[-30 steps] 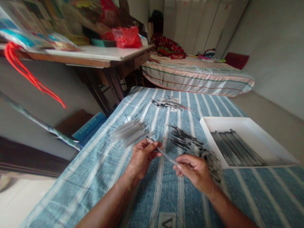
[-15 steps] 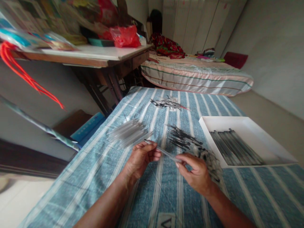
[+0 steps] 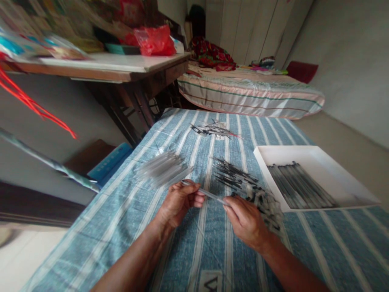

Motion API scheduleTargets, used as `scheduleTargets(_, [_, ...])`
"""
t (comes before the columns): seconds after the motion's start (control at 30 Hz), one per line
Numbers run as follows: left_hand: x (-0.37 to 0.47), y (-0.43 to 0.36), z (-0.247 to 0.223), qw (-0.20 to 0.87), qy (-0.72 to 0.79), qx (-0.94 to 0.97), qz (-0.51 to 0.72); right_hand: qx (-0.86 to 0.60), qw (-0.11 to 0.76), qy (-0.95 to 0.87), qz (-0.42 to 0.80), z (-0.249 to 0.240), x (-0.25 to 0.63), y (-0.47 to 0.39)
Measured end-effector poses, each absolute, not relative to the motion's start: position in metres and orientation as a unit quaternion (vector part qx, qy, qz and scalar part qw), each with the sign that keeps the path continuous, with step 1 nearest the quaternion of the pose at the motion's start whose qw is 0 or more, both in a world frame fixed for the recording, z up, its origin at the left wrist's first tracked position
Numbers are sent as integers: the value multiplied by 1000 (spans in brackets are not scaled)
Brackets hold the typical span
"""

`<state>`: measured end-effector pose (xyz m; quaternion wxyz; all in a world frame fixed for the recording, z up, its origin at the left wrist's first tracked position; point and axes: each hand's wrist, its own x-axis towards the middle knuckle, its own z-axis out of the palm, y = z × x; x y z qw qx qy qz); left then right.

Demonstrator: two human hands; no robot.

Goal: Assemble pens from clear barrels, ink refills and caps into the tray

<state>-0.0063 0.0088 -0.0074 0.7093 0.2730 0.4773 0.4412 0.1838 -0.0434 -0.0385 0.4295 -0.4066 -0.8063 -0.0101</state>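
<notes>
A slim translucent pen barrel [image 3: 212, 196] is held between my two hands above the striped cloth. My left hand [image 3: 181, 199] pinches its left end, and my right hand [image 3: 246, 219] grips its right end with fingers closed. Beyond my left hand lies a pile of clear tubes [image 3: 164, 168]. Thin black refills [image 3: 232, 174] are spread beyond my right hand. Small clear and black pieces [image 3: 270, 207] lie partly behind that hand. A white box [image 3: 337, 178] on the right holds a row of dark-filled pens [image 3: 299, 185].
More thin refills [image 3: 214, 129] lie at the far part of the cloth-covered table [image 3: 182, 259]. A side table [image 3: 112, 63] with a red bag [image 3: 156, 40] stands at the left back. Behind is a bed [image 3: 249, 93].
My right hand's fingers have closed more around the right end of the barrel. The view has shifted slightly. My left hand keeps its pinch.
</notes>
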Motion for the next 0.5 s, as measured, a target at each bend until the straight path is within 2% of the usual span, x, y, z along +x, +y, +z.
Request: scheduleTargets(0.5, [-3,5,-10,725,477,259,424,-381,415,-826,-18,-40,185,-46])
